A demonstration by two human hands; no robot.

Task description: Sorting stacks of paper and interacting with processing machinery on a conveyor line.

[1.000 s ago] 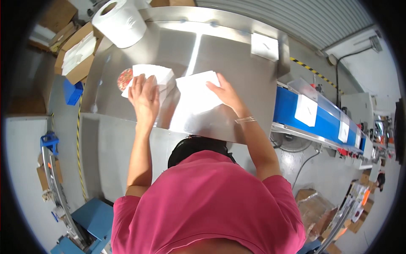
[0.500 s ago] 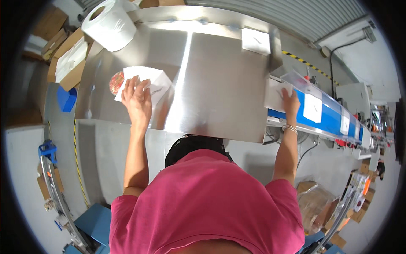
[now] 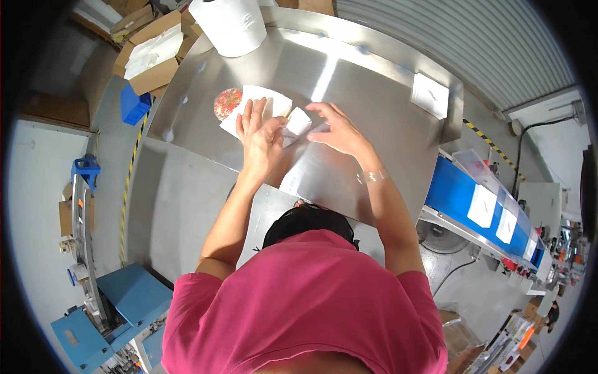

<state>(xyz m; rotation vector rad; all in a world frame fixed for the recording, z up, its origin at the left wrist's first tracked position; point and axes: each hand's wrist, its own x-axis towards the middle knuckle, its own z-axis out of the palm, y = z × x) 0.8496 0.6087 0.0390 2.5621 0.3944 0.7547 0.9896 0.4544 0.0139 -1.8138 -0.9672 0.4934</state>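
In the upper middle of the frame, we had both bare hands over a shiny metal table [image 3: 386, 134]. Our left hand [image 3: 258, 134] lay on a pile of white paper pieces [image 3: 278, 103], left of the picture's centre, its fingers stretched across the top. Its thumb was at the right side of the pile, beside a raised white flap [image 3: 298, 120]; we could not tell whether thumb and fingers were pinching it. Our right hand [image 3: 342, 132] hung just right of that flap, thumb and fingers apart with nothing between them, and a thin bracelet [image 3: 375, 175] circled its wrist.

A round, red-speckled disc [image 3: 228, 103] lay against the pile's left side; we could make out no letters in its pattern. In the upper right of the frame, a white card [image 3: 430, 95] on the table carried a thin dark mark, too small for us to read. Farther down the right side, a row of white cards [image 3: 482, 206] lay along a blue conveyor belt [image 3: 447, 186], and whatever was on them was equally illegible to us. We saw a large white roll [image 3: 232, 28] at the top left of the table, and left of it an open cardboard box [image 3: 163, 74] with white sheets [image 3: 154, 53] inside.
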